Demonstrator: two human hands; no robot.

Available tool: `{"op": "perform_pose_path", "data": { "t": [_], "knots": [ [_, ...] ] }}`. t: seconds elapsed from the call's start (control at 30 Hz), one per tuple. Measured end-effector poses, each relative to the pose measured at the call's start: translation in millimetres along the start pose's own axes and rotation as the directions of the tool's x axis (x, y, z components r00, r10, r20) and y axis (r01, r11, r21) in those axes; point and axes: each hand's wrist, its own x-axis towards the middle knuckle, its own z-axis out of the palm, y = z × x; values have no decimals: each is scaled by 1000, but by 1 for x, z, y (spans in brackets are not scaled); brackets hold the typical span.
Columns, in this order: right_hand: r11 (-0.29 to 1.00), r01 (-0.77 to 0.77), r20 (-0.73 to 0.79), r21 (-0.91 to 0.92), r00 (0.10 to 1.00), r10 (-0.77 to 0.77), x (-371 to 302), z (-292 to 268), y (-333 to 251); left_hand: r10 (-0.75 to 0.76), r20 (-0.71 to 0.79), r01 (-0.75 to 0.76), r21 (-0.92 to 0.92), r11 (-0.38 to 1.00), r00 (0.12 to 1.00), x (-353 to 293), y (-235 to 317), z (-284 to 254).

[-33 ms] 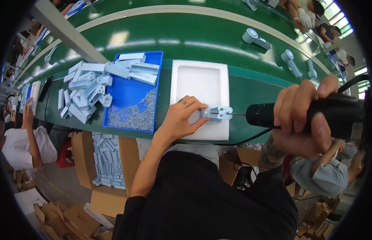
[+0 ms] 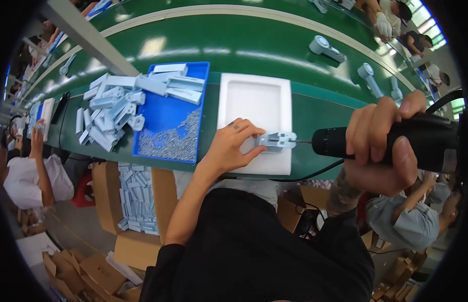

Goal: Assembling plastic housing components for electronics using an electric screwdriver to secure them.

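My left hand (image 2: 236,144) pinches a light-blue plastic housing (image 2: 280,141) between thumb and fingers, over the near part of a white foam tray (image 2: 229,95). In my right hand (image 2: 382,143) is a black electric screwdriver (image 2: 329,142), lying level with its bit pointing left. The tip of the bit meets the right end of the housing; whether a screw sits there is too small to tell. Left of the tray stands a blue bin (image 2: 203,108) with many small screws (image 2: 168,141) in its near part and several light-blue housings across its far end.
A heap of light-blue housings (image 2: 108,108) lies left of the bin. Below the bench edge, an open carton (image 2: 107,201) holds more parts. The screwdriver's black cord (image 2: 314,173) runs along the near edge. Light-blue fan bodies (image 2: 327,49) rest on the green conveyor. Co-workers sit at both sides.
The whole view has shifted slightly, so bench and bin appear a little further right. Both hands keep their grips, and the bit stays at the housing's end.
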Motion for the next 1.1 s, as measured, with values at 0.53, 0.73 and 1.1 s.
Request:
{"op": "perform_pose_path", "data": {
  "t": [0.53, 0.73, 1.1],
  "knots": [
    [999, -46, 69, 4, 997, 45, -5, -11, 0, -185, -441, 288, 180, 941, 879, -29, -3, -27],
    [996, -91, 37, 9, 995, 90, -3, -12, -1, -383, -363, 517, 429, 741, 850, -66, -1, -87],
    [994, -66, -63, -84, 996, 61, -9, -6, -6, -351, -149, 368, 585, 723, 924, -57, -16, -90]
  ]
}}
